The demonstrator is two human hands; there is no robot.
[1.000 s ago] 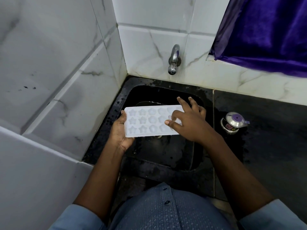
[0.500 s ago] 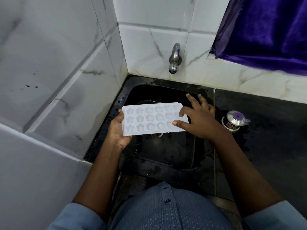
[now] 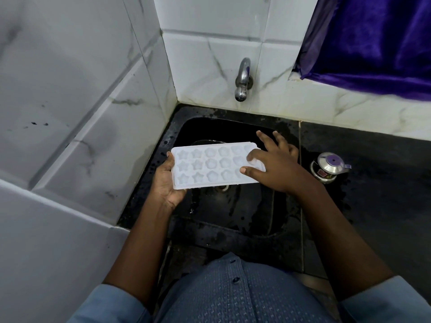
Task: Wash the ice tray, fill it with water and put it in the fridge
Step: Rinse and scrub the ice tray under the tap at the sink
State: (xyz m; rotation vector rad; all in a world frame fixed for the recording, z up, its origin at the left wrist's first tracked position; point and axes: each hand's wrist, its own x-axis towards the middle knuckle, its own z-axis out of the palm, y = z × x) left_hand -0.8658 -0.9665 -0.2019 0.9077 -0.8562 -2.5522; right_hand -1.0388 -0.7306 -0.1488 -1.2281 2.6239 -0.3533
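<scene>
Ice tray (image 3: 210, 166), white, star and round moulds facing up, held roughly level above the black sink (image 3: 245, 206), below the tap (image 3: 242, 80). I see the left grip (image 3: 166, 180) clasping its left end, thumb on the edge. The right grip (image 3: 275, 170) rests on the right end, thumb and bent index finger touching the top, the other fingers spread loose. Steel pot (image 3: 330, 166) sits on the dark worktop (image 3: 384, 183) to the right.

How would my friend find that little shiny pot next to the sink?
Start at the black sink under the wall tap. Look right, onto the dark counter beside it. The pot sits there alone: small, round, silver steel, with a purple knob on its lid.
</scene>
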